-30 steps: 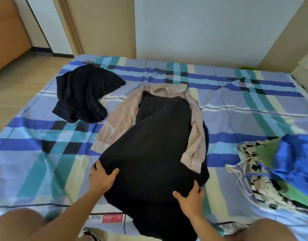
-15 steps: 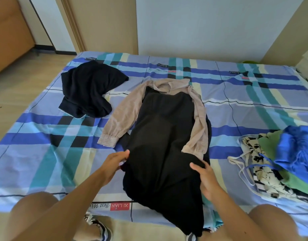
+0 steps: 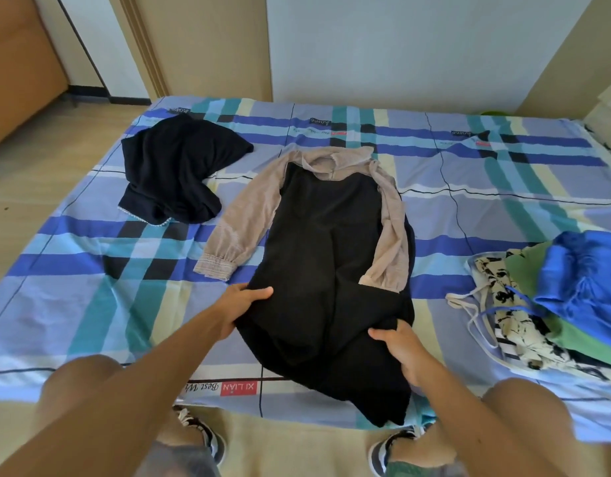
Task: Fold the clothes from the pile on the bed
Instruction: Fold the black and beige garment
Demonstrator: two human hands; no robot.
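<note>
We are gripping the lower part of the black dress (image 3: 328, 256) with both hands: our left hand (image 3: 244, 304) is pinching its left edge, thumb on top and fingers tucked under, and our right hand (image 3: 400, 346) is curling round a bunched fold at its right edge. The dress is lying lengthwise mid-bed (image 3: 90, 287), collar far from us, beige sleeves (image 3: 238, 222) alongside, hem hanging over the near edge. A crumpled dark navy garment (image 3: 173, 177) is lying apart at far left; the pile of clothes (image 3: 524, 325), a blue garment (image 3: 586, 287) on top, is sitting at right.
</note>
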